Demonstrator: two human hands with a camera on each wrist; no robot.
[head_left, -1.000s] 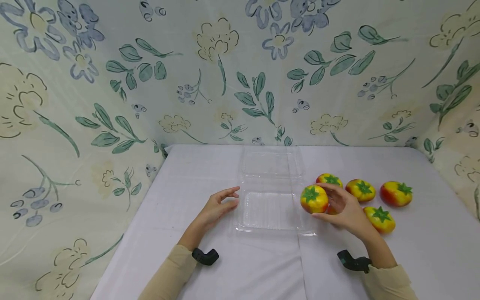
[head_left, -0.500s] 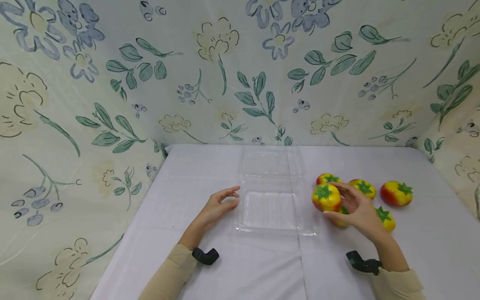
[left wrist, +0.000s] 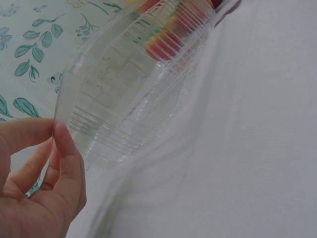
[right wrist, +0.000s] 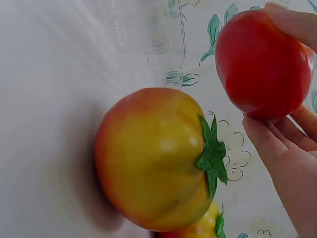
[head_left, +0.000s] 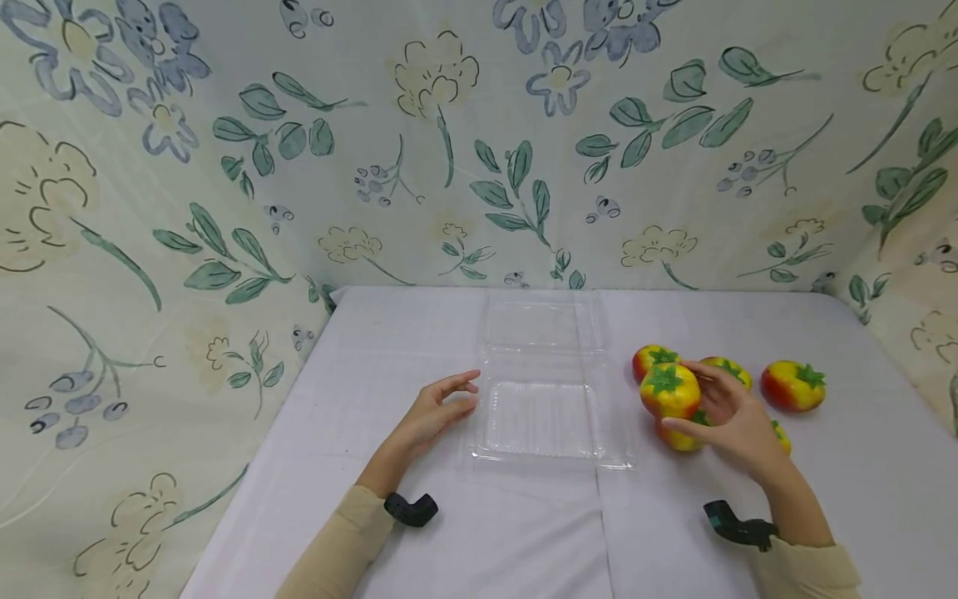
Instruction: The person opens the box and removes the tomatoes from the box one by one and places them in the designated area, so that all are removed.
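My left hand [head_left: 432, 416] is at the left side of a clear plastic clamshell box [head_left: 539, 420], which lies unfolded on the table. In the left wrist view, thumb and fingers pinch the rim of the box [left wrist: 119, 104]. Right of the box, my right hand [head_left: 741, 428] holds a red-and-yellow tomato [head_left: 669, 389] with a green leafy top between thumb and fingers. The right wrist view shows the held tomato's red underside [right wrist: 265, 64], raised off the table. Another tomato [right wrist: 153, 158] sits below it on the cloth.
Several more tomatoes lie right of the box, among them one at the back [head_left: 653, 359] and one at the far right [head_left: 793, 385]; my right hand partly covers others. A white cloth [head_left: 389, 333] covers the table. A flowered curtain [head_left: 479, 166] hangs behind and at the sides.
My right hand has moved to the right with the tomato, away from the box, and now holds it in front of another tomato. The left hand has stayed in place.
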